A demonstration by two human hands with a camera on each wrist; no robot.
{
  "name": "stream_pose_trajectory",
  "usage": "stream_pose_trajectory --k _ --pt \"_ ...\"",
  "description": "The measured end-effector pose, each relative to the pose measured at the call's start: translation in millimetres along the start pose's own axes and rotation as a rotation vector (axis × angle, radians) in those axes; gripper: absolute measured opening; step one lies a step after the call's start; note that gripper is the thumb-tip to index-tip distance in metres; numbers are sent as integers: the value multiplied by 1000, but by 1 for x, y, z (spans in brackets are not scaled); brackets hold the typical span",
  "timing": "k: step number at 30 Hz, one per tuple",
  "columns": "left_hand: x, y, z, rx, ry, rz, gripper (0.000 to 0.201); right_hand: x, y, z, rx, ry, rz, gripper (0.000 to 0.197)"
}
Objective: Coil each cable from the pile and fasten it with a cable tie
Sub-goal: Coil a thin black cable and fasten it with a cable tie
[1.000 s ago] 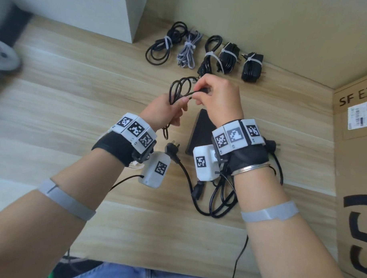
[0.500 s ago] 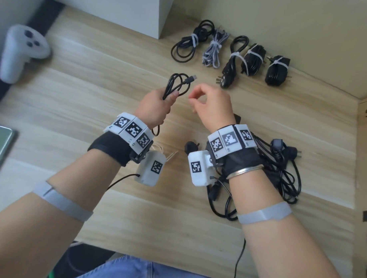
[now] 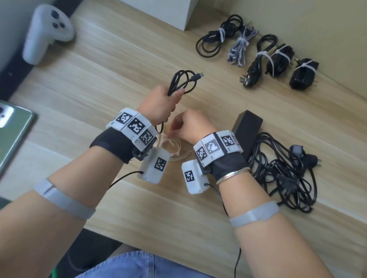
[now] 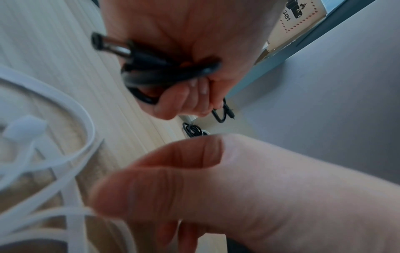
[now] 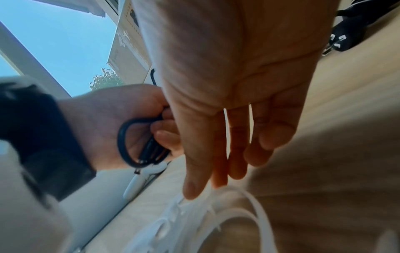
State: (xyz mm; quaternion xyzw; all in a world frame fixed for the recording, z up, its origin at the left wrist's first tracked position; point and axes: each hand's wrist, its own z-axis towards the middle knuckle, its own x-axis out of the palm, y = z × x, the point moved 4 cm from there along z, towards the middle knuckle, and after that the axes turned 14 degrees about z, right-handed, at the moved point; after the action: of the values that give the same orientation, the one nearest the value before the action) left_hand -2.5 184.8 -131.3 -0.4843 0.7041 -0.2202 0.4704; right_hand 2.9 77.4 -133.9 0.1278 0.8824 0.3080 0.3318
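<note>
My left hand [image 3: 162,106] grips a coiled thin black cable [image 3: 183,81] with a small plug at its free end, held above the wooden table [image 3: 97,73]. The left wrist view shows the same cable [image 4: 164,73] clamped in curled fingers [image 4: 184,97]. My right hand [image 3: 189,126] reaches down with straight fingers [image 5: 218,154] to a loose heap of white cable ties [image 3: 174,148] between my wrists. The fingertips hang just over the ties [image 5: 238,214]; whether they touch is unclear. A tangled pile of black cables [image 3: 285,171] lies at the right.
Several coiled and tied cables [image 3: 258,56] lie in a row at the back by the wall. A black power brick [image 3: 246,128] sits beside the pile. A white controller [image 3: 45,32] and a green phone [image 3: 6,136] lie at the left.
My right hand has let go of the coiled cable and dropped back toward me to the cable ties. My left hand keeps the coil. The head view has swung left.
</note>
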Motion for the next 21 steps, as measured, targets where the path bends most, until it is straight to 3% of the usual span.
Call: stream_pose_trajectory --k 5,14,21 --pt "-2 0 1 14 4 -20 36 4 0 1 -18 10 -74 4" --pt "4 -9 5 48 10 -15 37 -36 -19 -4 -18 -189 -75 15" --pt "15 -17 9 73 28 -23 37 -65 -35 -13 -52 -353 104 21"
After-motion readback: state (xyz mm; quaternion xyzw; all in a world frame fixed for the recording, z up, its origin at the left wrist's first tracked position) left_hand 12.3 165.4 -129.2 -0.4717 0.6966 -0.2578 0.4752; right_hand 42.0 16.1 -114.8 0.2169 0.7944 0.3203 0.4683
